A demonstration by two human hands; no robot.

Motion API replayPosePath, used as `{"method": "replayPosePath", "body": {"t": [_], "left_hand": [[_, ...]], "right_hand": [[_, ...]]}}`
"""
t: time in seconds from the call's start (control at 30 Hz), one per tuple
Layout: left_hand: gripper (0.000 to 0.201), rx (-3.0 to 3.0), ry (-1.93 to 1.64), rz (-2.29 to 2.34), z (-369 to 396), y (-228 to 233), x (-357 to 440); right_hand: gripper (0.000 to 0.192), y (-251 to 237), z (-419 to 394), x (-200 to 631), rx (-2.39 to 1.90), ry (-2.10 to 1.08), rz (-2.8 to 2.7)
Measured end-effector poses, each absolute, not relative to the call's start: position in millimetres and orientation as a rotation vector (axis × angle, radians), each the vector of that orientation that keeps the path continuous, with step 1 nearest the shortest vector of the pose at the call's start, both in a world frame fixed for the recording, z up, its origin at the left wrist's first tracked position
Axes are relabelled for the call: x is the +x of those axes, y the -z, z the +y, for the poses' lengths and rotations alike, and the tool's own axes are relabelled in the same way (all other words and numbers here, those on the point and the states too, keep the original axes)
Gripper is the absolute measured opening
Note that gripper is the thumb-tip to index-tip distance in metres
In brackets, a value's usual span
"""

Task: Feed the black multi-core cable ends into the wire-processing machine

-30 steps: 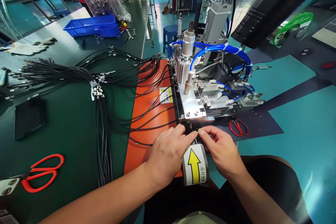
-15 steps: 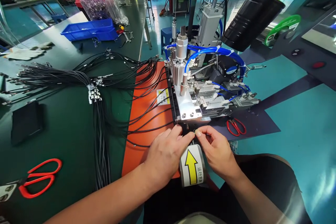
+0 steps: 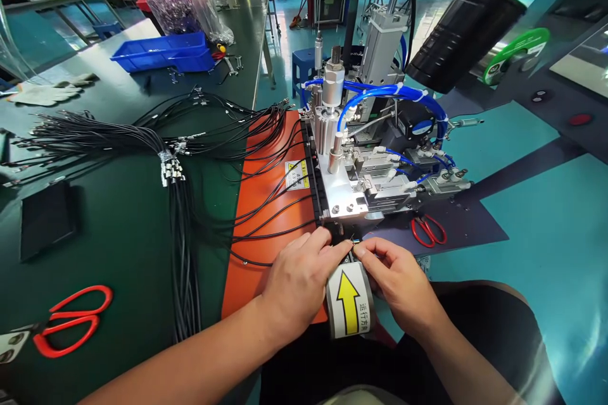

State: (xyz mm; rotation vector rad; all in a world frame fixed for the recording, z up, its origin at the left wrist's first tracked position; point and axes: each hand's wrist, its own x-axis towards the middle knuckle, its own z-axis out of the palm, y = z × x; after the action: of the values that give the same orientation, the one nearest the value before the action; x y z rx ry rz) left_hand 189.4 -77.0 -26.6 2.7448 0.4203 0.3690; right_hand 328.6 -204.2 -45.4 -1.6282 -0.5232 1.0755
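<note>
My left hand (image 3: 301, 275) is closed near the front edge of the machine (image 3: 344, 193), thumb and forefinger pointing right. A black cable (image 3: 256, 262) runs across the orange board and disappears under this hand. My right hand (image 3: 401, 281) is pinched just right of the left fingertips. What lies in that pinch is too small to make out; a thin dark tip shows between the two hands. Right below the fingertips is a rounded metal cover (image 3: 351, 300) bearing a yellow arrow on a white label.
Black cables lie bundled (image 3: 178, 234) on the green table and spread over the orange board (image 3: 266, 202). Red-handled scissors (image 3: 73, 323) lie front left, small red-handled snips (image 3: 428, 231) right of the machine. A blue bin (image 3: 161, 54) stands behind. A black cylinder (image 3: 468, 38) overhangs at right.
My right hand has shifted slightly right and down, its fingertips drawing a little away from the left thumb. My left hand stays almost in place. The view has moved slightly.
</note>
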Motion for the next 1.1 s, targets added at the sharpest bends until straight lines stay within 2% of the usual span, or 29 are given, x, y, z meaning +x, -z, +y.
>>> {"method": "replayPosePath", "body": {"t": [0.37, 0.67, 1.1], "left_hand": [[0.030, 2.771, -0.378, 0.429, -77, 24, 191], [0.032, 2.779, -0.393, 0.421, -77, 26, 191], [0.030, 2.783, -0.383, 0.428, -78, 22, 191]], "right_hand": [[0.031, 29, -200, 330, -1.930, -0.803, -0.771], [0.025, 32, -197, 333, -1.973, -0.599, -0.957], [0.027, 38, -197, 339, -2.013, -0.628, -0.856]]}}
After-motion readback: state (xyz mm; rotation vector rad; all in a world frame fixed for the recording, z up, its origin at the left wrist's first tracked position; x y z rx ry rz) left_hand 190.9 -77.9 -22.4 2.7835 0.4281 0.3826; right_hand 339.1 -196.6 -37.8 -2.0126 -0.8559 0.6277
